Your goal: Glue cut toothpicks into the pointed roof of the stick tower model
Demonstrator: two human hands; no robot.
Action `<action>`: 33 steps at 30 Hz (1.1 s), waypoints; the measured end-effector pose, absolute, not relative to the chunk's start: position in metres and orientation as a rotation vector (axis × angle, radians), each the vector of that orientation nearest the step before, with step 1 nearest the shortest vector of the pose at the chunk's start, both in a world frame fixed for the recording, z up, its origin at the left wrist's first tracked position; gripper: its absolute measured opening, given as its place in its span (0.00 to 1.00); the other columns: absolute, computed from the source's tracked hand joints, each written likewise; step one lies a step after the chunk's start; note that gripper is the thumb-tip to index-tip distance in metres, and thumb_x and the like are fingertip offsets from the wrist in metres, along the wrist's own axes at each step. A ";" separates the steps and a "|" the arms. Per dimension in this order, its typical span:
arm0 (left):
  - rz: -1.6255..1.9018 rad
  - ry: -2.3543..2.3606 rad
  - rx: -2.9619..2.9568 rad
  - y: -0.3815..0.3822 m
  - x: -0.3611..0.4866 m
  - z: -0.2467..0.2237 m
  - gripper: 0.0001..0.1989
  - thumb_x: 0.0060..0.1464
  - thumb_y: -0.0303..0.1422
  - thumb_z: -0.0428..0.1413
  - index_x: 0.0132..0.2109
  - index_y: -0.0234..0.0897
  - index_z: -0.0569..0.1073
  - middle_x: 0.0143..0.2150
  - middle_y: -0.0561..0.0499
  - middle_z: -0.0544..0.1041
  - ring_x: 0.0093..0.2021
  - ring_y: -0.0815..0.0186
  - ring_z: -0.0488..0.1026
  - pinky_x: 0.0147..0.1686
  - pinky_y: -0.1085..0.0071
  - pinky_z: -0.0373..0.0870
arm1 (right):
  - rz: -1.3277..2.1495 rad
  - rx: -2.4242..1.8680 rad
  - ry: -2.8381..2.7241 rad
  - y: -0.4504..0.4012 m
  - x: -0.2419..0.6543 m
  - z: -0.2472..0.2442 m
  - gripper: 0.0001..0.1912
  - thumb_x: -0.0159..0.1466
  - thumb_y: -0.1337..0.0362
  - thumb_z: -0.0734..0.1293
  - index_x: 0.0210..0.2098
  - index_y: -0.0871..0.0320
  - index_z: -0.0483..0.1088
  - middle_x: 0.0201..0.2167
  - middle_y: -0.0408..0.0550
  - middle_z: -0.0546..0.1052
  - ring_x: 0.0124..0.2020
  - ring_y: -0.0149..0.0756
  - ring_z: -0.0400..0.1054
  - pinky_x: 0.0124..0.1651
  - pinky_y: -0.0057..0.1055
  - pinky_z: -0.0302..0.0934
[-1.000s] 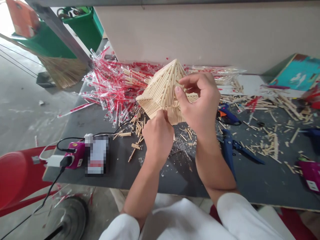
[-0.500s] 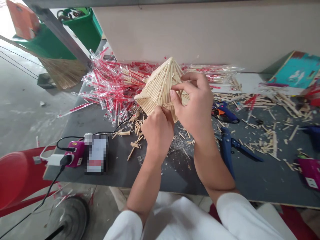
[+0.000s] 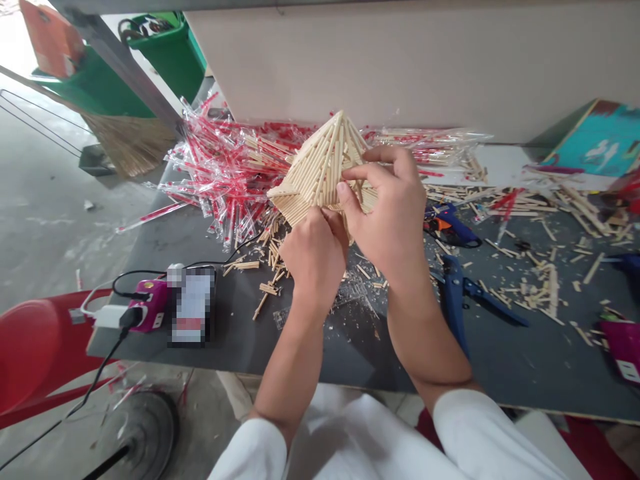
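Observation:
A peaked model roof (image 3: pixel 325 160) made of thin wooden sticks is held up over the table in the head view. My left hand (image 3: pixel 317 253) is closed around its lower front edge, knuckles towards me. On the model's right side lies my right hand (image 3: pixel 390 207), with thumb and index finger at the sloping face and the other fingers curled behind. Whether a loose stick sits between the right fingertips cannot be made out. Both hands cover the model's lower and right parts.
Plastic-wrapped sticks (image 3: pixel 225 167) are heaped at the back left. To the right are a glue gun (image 3: pixel 453 223), a blue cutter (image 3: pixel 455 300) and scattered stick pieces (image 3: pixel 545 287). A phone (image 3: pixel 193 307) and a magenta power adapter (image 3: pixel 150 303) with cables sit at the left front.
The view has shifted very slightly. Both hands stay on the stick model in nearly the same pose, with only a tiny shift of the left hand.

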State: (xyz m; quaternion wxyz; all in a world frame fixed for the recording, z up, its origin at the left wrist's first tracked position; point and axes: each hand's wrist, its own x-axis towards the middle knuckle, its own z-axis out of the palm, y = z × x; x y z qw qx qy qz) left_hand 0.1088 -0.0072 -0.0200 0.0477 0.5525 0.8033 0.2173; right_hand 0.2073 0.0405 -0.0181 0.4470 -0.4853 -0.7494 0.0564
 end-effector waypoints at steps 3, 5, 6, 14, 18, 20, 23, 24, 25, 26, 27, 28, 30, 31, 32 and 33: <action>0.668 2.456 1.684 -0.007 0.110 -0.021 0.18 0.71 0.36 0.46 0.35 0.36 0.74 0.30 0.43 0.80 0.29 0.59 0.77 0.30 0.67 0.56 | 0.127 -1.188 -1.856 0.041 0.208 -0.019 0.04 0.68 0.67 0.67 0.42 0.55 0.74 0.52 0.54 0.71 0.58 0.49 0.70 0.64 0.52 0.68; 0.680 2.466 1.682 -0.008 0.110 -0.022 0.18 0.71 0.36 0.46 0.35 0.37 0.74 0.29 0.43 0.80 0.29 0.58 0.77 0.30 0.66 0.54 | 0.128 -1.188 -1.858 0.041 0.208 -0.020 0.04 0.68 0.66 0.67 0.42 0.55 0.74 0.52 0.54 0.72 0.58 0.48 0.70 0.64 0.51 0.69; 0.683 2.469 1.683 -0.008 0.110 -0.022 0.18 0.71 0.36 0.46 0.35 0.37 0.74 0.29 0.43 0.80 0.29 0.58 0.77 0.29 0.66 0.54 | 0.134 -1.192 -1.857 0.041 0.208 -0.019 0.04 0.68 0.66 0.68 0.42 0.55 0.74 0.52 0.54 0.72 0.57 0.48 0.70 0.64 0.51 0.69; 0.696 2.491 1.723 -0.006 0.106 -0.025 0.18 0.70 0.36 0.46 0.35 0.37 0.76 0.29 0.44 0.81 0.28 0.61 0.75 0.28 0.66 0.49 | 0.218 -1.231 -1.853 0.038 0.207 -0.018 0.05 0.68 0.67 0.67 0.44 0.56 0.74 0.53 0.55 0.70 0.60 0.49 0.68 0.67 0.54 0.64; 0.676 2.490 1.717 -0.006 0.105 -0.025 0.18 0.71 0.36 0.46 0.36 0.37 0.76 0.30 0.44 0.80 0.28 0.61 0.75 0.29 0.66 0.52 | 0.221 -1.229 -1.859 0.037 0.207 -0.018 0.06 0.68 0.68 0.67 0.44 0.56 0.74 0.53 0.55 0.71 0.60 0.49 0.68 0.68 0.53 0.64; 0.685 2.481 1.724 -0.006 0.105 -0.025 0.18 0.71 0.36 0.45 0.37 0.37 0.76 0.30 0.44 0.80 0.29 0.61 0.76 0.30 0.66 0.54 | 0.209 -1.225 -1.859 0.037 0.208 -0.016 0.06 0.68 0.68 0.68 0.45 0.56 0.74 0.53 0.55 0.71 0.60 0.49 0.69 0.67 0.53 0.64; 0.687 2.456 1.748 -0.007 0.104 -0.026 0.20 0.72 0.36 0.43 0.38 0.36 0.76 0.31 0.42 0.81 0.30 0.60 0.77 0.31 0.66 0.56 | 0.152 -1.214 -1.843 0.035 0.216 -0.011 0.08 0.67 0.66 0.69 0.46 0.57 0.76 0.52 0.57 0.72 0.56 0.47 0.71 0.63 0.50 0.68; 0.682 2.454 1.752 -0.007 0.104 -0.026 0.20 0.72 0.36 0.43 0.37 0.36 0.76 0.32 0.42 0.81 0.30 0.60 0.77 0.31 0.66 0.57 | 0.128 -1.214 -1.830 0.033 0.220 -0.008 0.08 0.67 0.66 0.70 0.46 0.57 0.77 0.52 0.57 0.73 0.55 0.46 0.72 0.61 0.49 0.70; 0.677 2.456 1.754 -0.007 0.103 -0.026 0.21 0.72 0.36 0.43 0.37 0.36 0.76 0.31 0.42 0.81 0.30 0.59 0.77 0.30 0.66 0.57 | 0.106 -1.216 -1.811 0.031 0.224 -0.006 0.08 0.67 0.66 0.70 0.46 0.56 0.77 0.51 0.57 0.73 0.54 0.46 0.72 0.60 0.48 0.70; 0.674 2.462 1.753 -0.007 0.102 -0.026 0.21 0.72 0.36 0.42 0.37 0.36 0.76 0.31 0.42 0.80 0.30 0.59 0.76 0.30 0.65 0.57 | 0.093 -1.220 -1.794 0.028 0.228 -0.004 0.08 0.67 0.65 0.70 0.46 0.55 0.77 0.51 0.57 0.74 0.54 0.46 0.72 0.60 0.48 0.71; 0.675 2.469 1.753 -0.007 0.102 -0.027 0.21 0.72 0.36 0.42 0.37 0.36 0.76 0.31 0.42 0.80 0.30 0.60 0.76 0.30 0.66 0.57 | 0.088 -1.225 -1.778 0.025 0.233 -0.002 0.07 0.68 0.63 0.70 0.45 0.54 0.77 0.51 0.57 0.74 0.55 0.47 0.72 0.60 0.48 0.71; 0.681 2.474 1.753 -0.006 0.101 -0.027 0.21 0.72 0.36 0.43 0.37 0.36 0.77 0.31 0.42 0.80 0.29 0.60 0.76 0.29 0.66 0.56 | 0.090 -1.230 -1.764 0.021 0.238 0.000 0.06 0.68 0.62 0.70 0.45 0.52 0.77 0.52 0.56 0.75 0.56 0.47 0.72 0.60 0.49 0.71; 0.694 2.479 1.755 -0.007 0.099 -0.028 0.21 0.72 0.35 0.43 0.38 0.36 0.77 0.30 0.43 0.80 0.29 0.62 0.74 0.29 0.67 0.55 | 0.101 -1.240 -1.740 0.013 0.246 0.000 0.06 0.69 0.60 0.70 0.44 0.50 0.77 0.51 0.54 0.75 0.57 0.49 0.72 0.61 0.51 0.70; 0.699 2.481 1.756 -0.007 0.098 -0.028 0.21 0.72 0.35 0.43 0.38 0.36 0.78 0.30 0.43 0.80 0.28 0.62 0.74 0.29 0.67 0.54 | 0.108 -1.248 -1.730 0.008 0.251 -0.001 0.06 0.69 0.59 0.70 0.44 0.51 0.77 0.51 0.54 0.75 0.57 0.49 0.72 0.61 0.51 0.70; 0.704 2.481 1.760 -0.007 0.097 -0.028 0.21 0.71 0.35 0.43 0.38 0.36 0.78 0.30 0.43 0.80 0.28 0.63 0.73 0.28 0.67 0.53 | 0.111 -1.258 -1.725 0.003 0.255 -0.003 0.06 0.68 0.60 0.71 0.44 0.51 0.78 0.51 0.54 0.76 0.56 0.49 0.72 0.61 0.51 0.70; 0.707 2.477 1.768 -0.008 0.096 -0.028 0.21 0.71 0.35 0.43 0.37 0.36 0.78 0.29 0.43 0.79 0.27 0.63 0.73 0.28 0.67 0.51 | 0.114 -1.270 -1.722 -0.003 0.259 -0.005 0.07 0.68 0.60 0.71 0.44 0.51 0.78 0.51 0.54 0.76 0.55 0.49 0.73 0.60 0.50 0.71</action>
